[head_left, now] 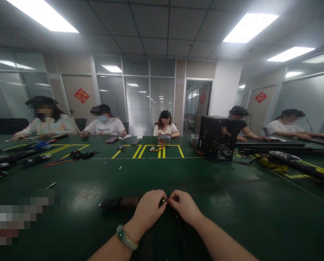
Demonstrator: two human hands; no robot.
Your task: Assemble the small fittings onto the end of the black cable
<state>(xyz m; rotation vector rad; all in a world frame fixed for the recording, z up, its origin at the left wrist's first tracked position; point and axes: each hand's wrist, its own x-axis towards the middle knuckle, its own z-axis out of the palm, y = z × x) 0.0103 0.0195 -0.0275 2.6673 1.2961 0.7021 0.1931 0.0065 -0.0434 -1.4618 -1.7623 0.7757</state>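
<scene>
My left hand (150, 207), with a green bangle (126, 237) at its wrist, is closed in a pinch on a small dark piece with a shiny round end (164, 200). Right beside it, the fingertips of my right hand (185, 207) press together, meeting the left fingers near that shiny end; whatever they grip is too small to make out. A dark cylindrical tool with a metal tip (115, 203) lies on the green table, its right end hidden behind my left hand. Dark long shapes (179, 232) run toward me below the hands, too dim to name.
A black computer case (217, 137) stands across the green table (96, 177). A power supply (164, 139) with wires is at far centre. Cables (77, 155) lie left, a racket-like object (294, 163) right. Several people sit around, and a pen-like item (51, 185) lies left.
</scene>
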